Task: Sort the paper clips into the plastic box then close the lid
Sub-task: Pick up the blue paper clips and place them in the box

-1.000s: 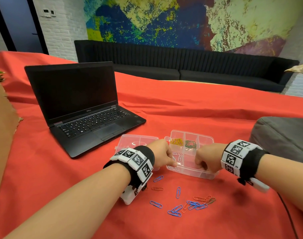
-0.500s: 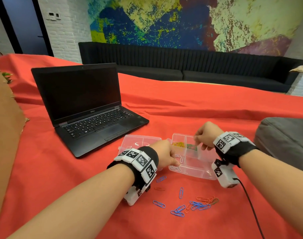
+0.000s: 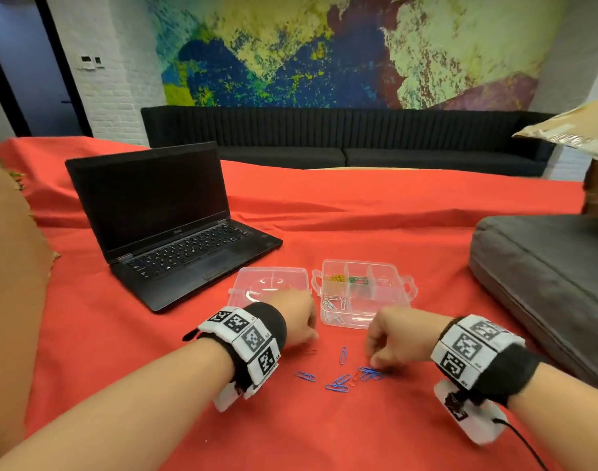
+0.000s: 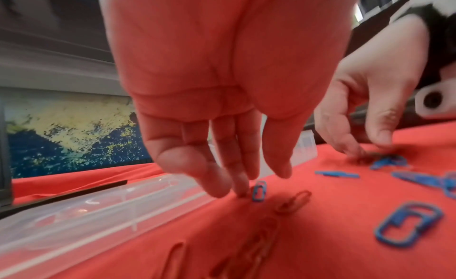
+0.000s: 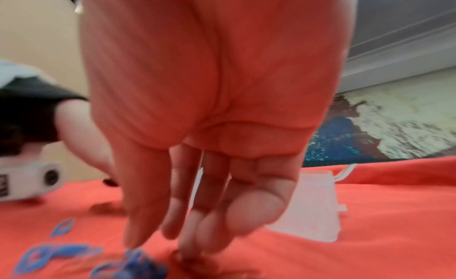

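The clear plastic box (image 3: 398, 295) stands open on the red cloth, its lid (image 3: 270, 283) lying flat to the left. Yellow, green and silver clips lie in separate compartments. Loose blue paper clips (image 3: 340, 382) and a few orange ones (image 4: 293, 202) lie in front of the box. My left hand (image 3: 306, 334) reaches down with straight fingers (image 4: 237, 189) touching the cloth beside a small blue clip (image 4: 259, 193). My right hand (image 3: 375, 360) has its fingertips (image 5: 185, 244) down on a blurred cluster of blue clips (image 5: 138, 263); nothing is lifted.
An open black laptop (image 3: 175, 239) sits at the back left of the box. A grey cushion (image 3: 542, 287) lies at the right. Brown cardboard (image 3: 5, 300) borders the left edge. A cable (image 3: 525, 443) trails from the right wrist.
My right hand came back from the box's far compartments down to the blue clips on the cloth. My left hand dropped from the box edge to the cloth.
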Motion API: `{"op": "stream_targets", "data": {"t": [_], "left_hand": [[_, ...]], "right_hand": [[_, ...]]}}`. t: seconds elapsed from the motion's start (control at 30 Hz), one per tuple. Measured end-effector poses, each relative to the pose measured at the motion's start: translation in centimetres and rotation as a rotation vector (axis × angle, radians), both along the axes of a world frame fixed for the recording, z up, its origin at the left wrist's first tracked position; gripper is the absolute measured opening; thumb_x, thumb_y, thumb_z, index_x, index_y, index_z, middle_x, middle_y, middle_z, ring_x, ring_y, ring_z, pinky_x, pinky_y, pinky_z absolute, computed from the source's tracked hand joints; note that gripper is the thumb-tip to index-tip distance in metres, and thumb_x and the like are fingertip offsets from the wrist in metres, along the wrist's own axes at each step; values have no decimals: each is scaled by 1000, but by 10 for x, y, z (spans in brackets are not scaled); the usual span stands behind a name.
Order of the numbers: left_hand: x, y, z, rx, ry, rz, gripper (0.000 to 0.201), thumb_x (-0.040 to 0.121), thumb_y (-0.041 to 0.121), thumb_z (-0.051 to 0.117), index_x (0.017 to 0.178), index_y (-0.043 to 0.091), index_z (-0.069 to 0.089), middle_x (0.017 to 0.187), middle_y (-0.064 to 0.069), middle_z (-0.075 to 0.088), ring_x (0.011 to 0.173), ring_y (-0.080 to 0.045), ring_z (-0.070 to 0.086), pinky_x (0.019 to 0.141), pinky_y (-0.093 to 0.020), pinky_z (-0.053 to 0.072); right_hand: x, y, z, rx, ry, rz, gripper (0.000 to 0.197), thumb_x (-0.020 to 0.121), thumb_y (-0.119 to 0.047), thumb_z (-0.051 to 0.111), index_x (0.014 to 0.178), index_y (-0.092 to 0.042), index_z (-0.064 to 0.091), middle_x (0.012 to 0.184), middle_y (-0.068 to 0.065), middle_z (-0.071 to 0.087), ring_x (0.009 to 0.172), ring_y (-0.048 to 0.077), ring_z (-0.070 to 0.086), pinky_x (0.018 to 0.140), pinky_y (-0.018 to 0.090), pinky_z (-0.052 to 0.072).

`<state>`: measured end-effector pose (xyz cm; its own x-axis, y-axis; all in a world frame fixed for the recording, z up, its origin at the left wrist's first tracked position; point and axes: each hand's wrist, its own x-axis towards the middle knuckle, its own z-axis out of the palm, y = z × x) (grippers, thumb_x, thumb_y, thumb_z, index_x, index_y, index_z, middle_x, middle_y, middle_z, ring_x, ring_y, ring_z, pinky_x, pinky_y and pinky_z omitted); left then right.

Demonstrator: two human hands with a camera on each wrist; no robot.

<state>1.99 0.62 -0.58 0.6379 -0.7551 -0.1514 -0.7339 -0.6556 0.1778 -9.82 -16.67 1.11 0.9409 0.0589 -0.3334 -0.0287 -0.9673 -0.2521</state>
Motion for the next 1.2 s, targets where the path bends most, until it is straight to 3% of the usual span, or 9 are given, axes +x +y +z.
{"op": "stream_targets", "data": {"t": [0.3, 0.43, 0.57, 0.7, 0.8, 0.9, 1.03, 1.13, 1.2], "left_hand": [[-10, -9, -3, 68, -60, -4, 13, 80, 11, 60, 88, 7, 69, 88, -10, 70, 83, -28, 66, 75, -36, 57], [-2, 4, 4, -223, 238, 66, 18, 81, 5, 58, 92, 6, 72, 66, 3, 60, 57, -9, 54, 55, -16, 45], [-7, 21, 6, -533, 766, 270, 22, 86, -5, 46, 83, 10, 62, 61, -3, 48, 51, -13, 49, 43, -19, 47], [-21, 31, 5, -620, 955, 363, 24, 85, -6, 40, 70, 8, 52, 60, -8, 44, 47, -15, 49, 40, -20, 45], [-28, 33, 4, -605, 1033, 390, 12, 73, 4, 45, 64, 12, 48, 54, -2, 40, 41, -12, 36, 40, -14, 30], [-30, 32, -1, -360, 681, 217, 11, 83, 11, 53, 78, 15, 62, 51, 9, 46, 46, -9, 38, 44, -16, 30], [-37, 31, -7, 2, 187, -30, 23, 87, 22, 61, 106, 10, 66, 103, -6, 64, 89, -18, 56, 73, -20, 36], [-41, 29, -9, 48, 138, -40, 23, 85, 22, 65, 101, 6, 67, 103, -11, 66, 82, -16, 52, 70, -21, 35], [-41, 30, -7, 63, 135, -54, 21, 87, 23, 63, 97, 5, 69, 103, -14, 70, 78, -14, 51, 68, -21, 36]], "right_hand": [[-3, 17, -9, -109, -92, -14, 16, 78, -13, 57, 83, -10, 72, 86, 11, 72, 69, 14, 53, 63, 21, 40], [-7, 5, -13, 13, -92, -37, 9, 78, -15, 60, 79, -17, 69, 73, 0, 64, 65, 11, 54, 62, 18, 44], [-5, 8, -18, -25, -66, -11, 13, 75, -18, 69, 85, -12, 73, 58, -13, 54, 57, 6, 52, 58, 18, 42], [-7, 5, -15, -24, -92, -8, 10, 76, -17, 62, 72, -16, 70, 59, -6, 59, 57, 8, 52, 59, 21, 44], [-16, -7, -7, 403, -99, -230, 16, 80, -12, 63, 65, -18, 64, 58, 1, 62, 51, 8, 51, 50, 21, 45], [-33, -14, -1, 1096, 25, -504, 19, 87, 1, 55, 72, -11, 60, 62, 5, 60, 48, 11, 55, 43, 20, 46], [-43, -18, 1, 1420, 152, -720, 26, 83, -3, 35, 72, -10, 57, 65, 10, 55, 48, 18, 55, 44, 25, 50], [-42, -8, -1, 1188, 185, -719, 16, 76, -10, 39, 68, -15, 52, 57, 4, 44, 41, 13, 38, 40, 20, 36], [-41, 2, -6, 709, 76, -574, 17, 81, -14, 47, 66, -18, 52, 54, 0, 38, 36, 9, 31, 38, 19, 28]]}}
